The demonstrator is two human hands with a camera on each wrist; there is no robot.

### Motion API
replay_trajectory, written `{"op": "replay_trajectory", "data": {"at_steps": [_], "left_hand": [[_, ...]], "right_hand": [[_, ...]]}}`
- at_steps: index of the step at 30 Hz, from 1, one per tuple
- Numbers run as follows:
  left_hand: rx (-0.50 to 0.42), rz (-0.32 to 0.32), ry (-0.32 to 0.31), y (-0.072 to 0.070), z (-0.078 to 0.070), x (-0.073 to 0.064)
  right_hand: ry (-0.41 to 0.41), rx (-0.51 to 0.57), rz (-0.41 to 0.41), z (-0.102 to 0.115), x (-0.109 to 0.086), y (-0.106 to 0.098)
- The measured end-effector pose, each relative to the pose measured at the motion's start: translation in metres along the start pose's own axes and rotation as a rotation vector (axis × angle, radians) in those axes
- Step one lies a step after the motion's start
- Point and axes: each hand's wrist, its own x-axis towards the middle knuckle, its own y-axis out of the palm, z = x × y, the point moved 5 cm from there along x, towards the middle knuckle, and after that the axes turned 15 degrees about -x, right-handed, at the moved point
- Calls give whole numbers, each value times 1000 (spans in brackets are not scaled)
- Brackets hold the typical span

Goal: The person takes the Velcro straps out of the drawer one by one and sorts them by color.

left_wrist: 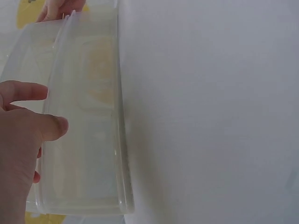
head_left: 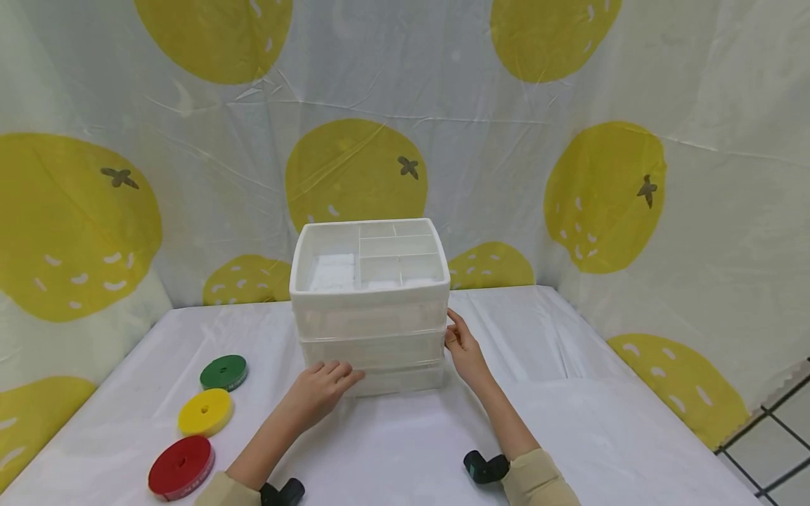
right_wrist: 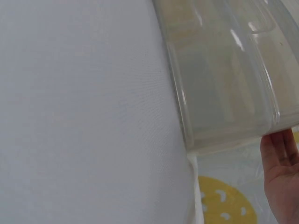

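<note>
A white plastic drawer unit [head_left: 372, 309] stands on the table, with translucent drawers stacked below a divided top tray. My left hand [head_left: 324, 390] is at its lower left front. In the left wrist view its thumb [left_wrist: 55, 128] lies over the front of the lowest drawer [left_wrist: 88, 154], with the forefinger [left_wrist: 28, 91] reaching to the seam above. My right hand [head_left: 466, 350] is against the unit's right side. In the right wrist view its extended fingers [right_wrist: 279, 148] meet the side wall, with part of the hand cut off by the frame.
Green [head_left: 224, 372], yellow [head_left: 205, 412] and red [head_left: 181, 466] flat round rolls lie in a row on the left of the white-covered table [head_left: 392, 450]. A curtain [head_left: 468, 161] with yellow fruit prints hangs behind and at both sides. Floor tiles [head_left: 775, 443] show at the far right.
</note>
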Motion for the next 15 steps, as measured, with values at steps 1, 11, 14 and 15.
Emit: {"op": "replay_trajectory", "data": {"at_steps": [1, 11, 14, 15], "left_hand": [[3, 4, 4, 1, 0, 0], [41, 24, 4, 6, 2, 2], [35, 29, 4, 7, 3, 1], [35, 30, 5, 7, 3, 0]], "right_hand": [[0, -3, -1, -4, 1, 1], [4, -12, -7, -10, 3, 4], [7, -5, -8, -8, 2, 3], [8, -2, -8, -8, 2, 3]]}}
